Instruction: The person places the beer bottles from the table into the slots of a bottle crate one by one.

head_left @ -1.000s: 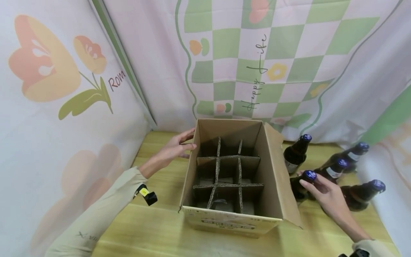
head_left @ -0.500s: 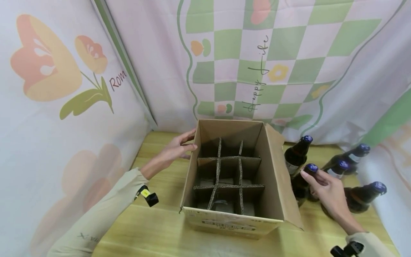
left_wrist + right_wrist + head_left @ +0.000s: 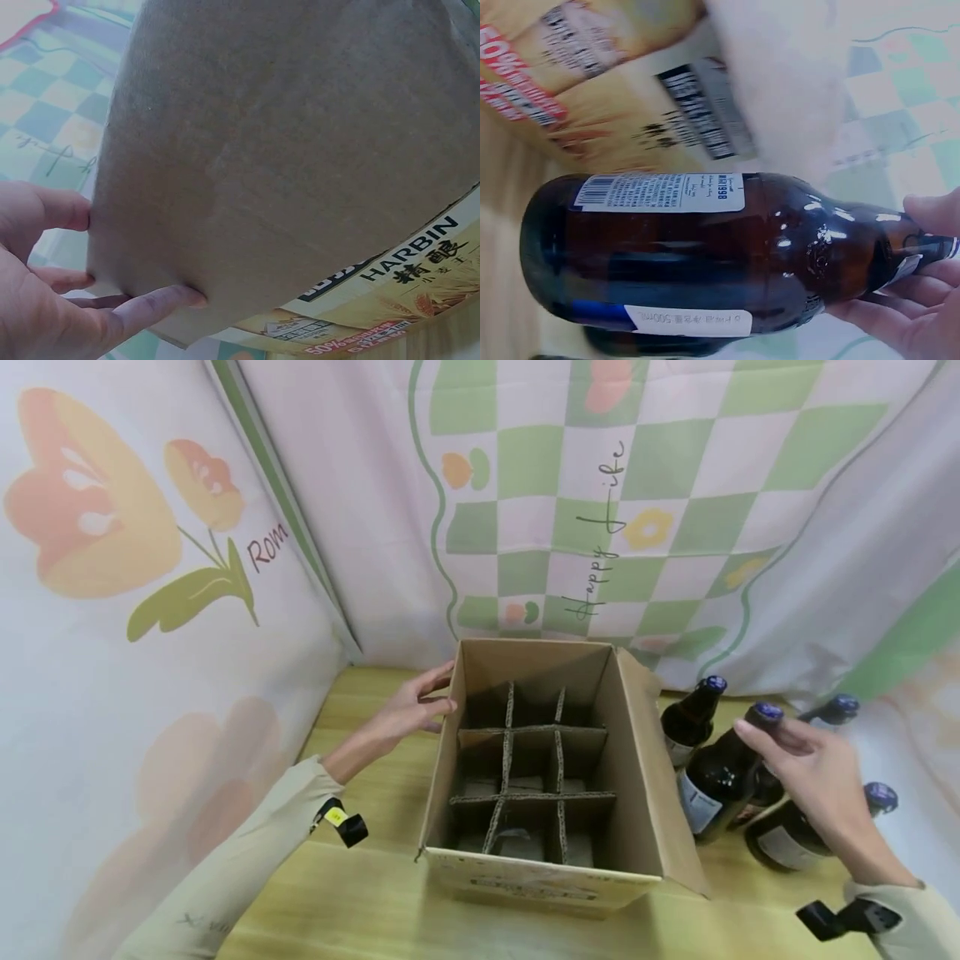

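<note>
My right hand (image 3: 825, 772) pinches a brown beer bottle (image 3: 716, 781) by its neck, just below the blue cap. In the right wrist view this beer bottle (image 3: 667, 247) shows white labels, with the fingers (image 3: 922, 289) around its narrow end. It leans beside the right flap of a cardboard box (image 3: 540, 881). Inside the box, crossed cardboard dividers (image 3: 532, 793) form several compartments. My left hand (image 3: 408, 710) rests against the box's left side. In the left wrist view, its nearly straight fingers (image 3: 161, 300) touch the brown cardboard panel (image 3: 262, 150).
Several more bottles stand right of the box: one by the back of the flap (image 3: 690, 727), one at the far right (image 3: 836, 710), one behind the right hand (image 3: 787, 839). Patterned curtains (image 3: 570, 527) border the wooden table (image 3: 360, 893).
My right hand has lifted the beer bottle up and to the right, so its label now shows beside the flap. My left hand stays against the box.
</note>
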The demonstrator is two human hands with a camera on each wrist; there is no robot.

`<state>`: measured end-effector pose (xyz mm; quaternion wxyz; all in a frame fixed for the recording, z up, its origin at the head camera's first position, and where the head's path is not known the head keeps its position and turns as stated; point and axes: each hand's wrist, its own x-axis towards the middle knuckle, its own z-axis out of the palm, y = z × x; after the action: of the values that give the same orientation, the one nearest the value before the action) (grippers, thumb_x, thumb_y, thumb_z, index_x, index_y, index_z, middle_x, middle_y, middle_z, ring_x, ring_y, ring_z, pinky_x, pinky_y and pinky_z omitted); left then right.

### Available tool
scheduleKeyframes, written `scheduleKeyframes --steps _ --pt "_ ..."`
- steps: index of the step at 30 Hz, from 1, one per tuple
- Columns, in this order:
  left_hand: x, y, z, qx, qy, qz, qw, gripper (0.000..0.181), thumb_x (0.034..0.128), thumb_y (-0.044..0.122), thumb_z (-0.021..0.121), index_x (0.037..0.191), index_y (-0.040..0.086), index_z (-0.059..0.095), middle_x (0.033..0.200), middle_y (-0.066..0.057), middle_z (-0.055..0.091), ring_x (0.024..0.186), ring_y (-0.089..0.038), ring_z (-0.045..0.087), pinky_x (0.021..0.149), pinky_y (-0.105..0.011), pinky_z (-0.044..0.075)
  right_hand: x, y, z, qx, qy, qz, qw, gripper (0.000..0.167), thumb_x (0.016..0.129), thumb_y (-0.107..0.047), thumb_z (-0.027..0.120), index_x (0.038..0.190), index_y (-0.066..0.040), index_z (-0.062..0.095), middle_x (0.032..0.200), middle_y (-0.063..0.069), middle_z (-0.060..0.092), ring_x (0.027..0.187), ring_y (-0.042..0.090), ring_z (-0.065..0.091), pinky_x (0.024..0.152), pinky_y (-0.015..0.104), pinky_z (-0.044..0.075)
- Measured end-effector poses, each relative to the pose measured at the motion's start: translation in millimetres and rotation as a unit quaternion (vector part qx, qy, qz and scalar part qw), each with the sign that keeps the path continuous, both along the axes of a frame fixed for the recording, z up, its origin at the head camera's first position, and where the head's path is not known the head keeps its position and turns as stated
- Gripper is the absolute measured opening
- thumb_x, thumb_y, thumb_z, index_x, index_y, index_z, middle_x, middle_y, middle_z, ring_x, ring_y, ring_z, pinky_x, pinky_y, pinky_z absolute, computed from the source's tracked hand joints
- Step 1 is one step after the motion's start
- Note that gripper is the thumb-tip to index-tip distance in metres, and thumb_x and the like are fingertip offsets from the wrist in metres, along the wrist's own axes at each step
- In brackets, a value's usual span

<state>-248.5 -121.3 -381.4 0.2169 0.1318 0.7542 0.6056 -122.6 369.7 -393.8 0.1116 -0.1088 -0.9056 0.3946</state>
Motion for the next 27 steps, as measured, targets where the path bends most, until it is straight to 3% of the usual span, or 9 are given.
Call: scheduleKeyframes --steps 4,7,12,15,18,21,22,24,27 --pt "-1.2 -3.3 1.0 0.002 -0.003 0.005 1.0000 0.083 0.0986 0.004 0.061 0.169 0.017 0.019 0.169 -0.019 0.029 0.137 -0.043 0.054 0.098 -0.042 0.061 -4.8 0.2 20.4 -0.016 -0.036 -0.018 0.9991 0.075 0.098 -0.047 0.072 0.150 0.003 0.050 0.141 0.029 0.056 0.099 0.008 0.072 0.089 0.034 0.062" --pt "-3.1 -2.7 2.2 0.002 -0.007 0.009 0.9999 0.083 0.0982 0.004 0.063 0.168 0.019 0.021 0.169 -0.020 0.030 0.134 -0.043 0.057 0.098 -0.042 0.061 -5.5 0.2 36.0 -0.024 -0.056 -0.044 0.9971 0.084 0.097 -0.055 0.070 0.158 -0.006 0.040 0.150 0.024 0.047 0.132 0.036 0.061 0.105 0.054 0.054" --pt "-3.1 0.1 3.3 -0.002 -0.021 0.011 0.9997 0.083 0.0985 0.002 0.064 0.168 0.022 0.023 0.169 -0.020 0.028 0.132 -0.042 0.058 0.097 -0.040 0.061 -3.8 -0.7 57.5 -0.071 -0.031 -0.057 0.9954 0.079 0.096 -0.050 0.073 0.159 -0.015 0.040 0.122 -0.015 0.074 0.101 -0.001 0.070 0.091 0.013 0.054" --pt "-2.0 0.6 3.6 0.001 -0.025 0.013 0.9996 0.083 0.0982 0.001 0.063 0.168 0.021 0.023 0.170 -0.020 0.028 0.133 -0.043 0.057 0.097 -0.040 0.061 -4.8 -5.0 70.2 -0.104 -0.008 -0.051 0.9933 0.065 0.096 -0.045 0.075 0.153 -0.022 0.053 0.090 -0.044 0.066 0.084 -0.018 0.062 0.111 0.020 0.046" --pt "-1.5 -0.7 2.4 0.008 -0.025 0.013 0.9996 0.084 0.0979 0.002 0.064 0.168 0.021 0.022 0.170 -0.020 0.027 0.133 -0.043 0.057 0.098 -0.041 0.061 -6.1 -9.9 82.3 -0.121 0.011 -0.046 0.9915 0.055 0.096 -0.041 0.076 0.147 -0.028 0.059 0.088 -0.042 0.068 0.082 -0.015 0.063 0.129 0.041 0.030" --pt "0.1 -2.4 -0.9 0.016 -0.024 0.014 0.9995 0.083 0.0983 0.003 0.064 0.168 0.022 0.023 0.170 -0.019 0.027 0.135 -0.043 0.056 0.099 -0.042 0.061 -9.3 -13.0 95.5 -0.129 0.039 -0.031 0.9904 0.044 0.095 -0.034 0.079 0.137 -0.028 0.068 0.089 -0.033 0.074 0.076 -0.007 0.068 0.096 0.014 0.052" --pt "0.7 -2.9 -2.2 0.019 -0.023 0.013 0.9995 0.083 0.0984 0.003 0.064 0.168 0.022 0.023 0.170 -0.019 0.027 0.135 -0.043 0.056 0.100 -0.042 0.060 -9.7 -14.4 99.8 -0.129 0.043 -0.026 0.9903 0.041 0.095 -0.033 0.079 0.135 -0.029 0.069 0.089 -0.032 0.074 0.074 -0.006 0.069 0.094 0.014 0.054" --pt "1.7 -2.8 -4.3 0.025 -0.019 0.011 0.9994 0.082 0.0990 0.005 0.064 0.168 0.022 0.023 0.170 -0.018 0.027 0.137 -0.043 0.054 0.101 -0.043 0.060 -11.5 -17.6 108.3 -0.128 0.055 -0.014 0.9902 0.036 0.094 -0.031 0.080 0.129 -0.027 0.074 0.088 -0.027 0.077 0.067 -0.002 0.068 0.054 0.012 0.050" --pt "2.6 -1.4 -4.4 0.032 -0.014 0.004 0.9994 0.082 0.0999 0.005 0.062 0.169 0.020 0.021 0.170 -0.019 0.027 0.139 -0.045 0.051 0.102 -0.045 0.059 -12.1 -24.4 117.3 -0.140 0.067 -0.001 0.9879 0.036 0.094 -0.029 0.080 0.129 -0.023 0.075 0.091 -0.024 0.078 0.069 -0.003 0.068 0.047 0.015 0.045"
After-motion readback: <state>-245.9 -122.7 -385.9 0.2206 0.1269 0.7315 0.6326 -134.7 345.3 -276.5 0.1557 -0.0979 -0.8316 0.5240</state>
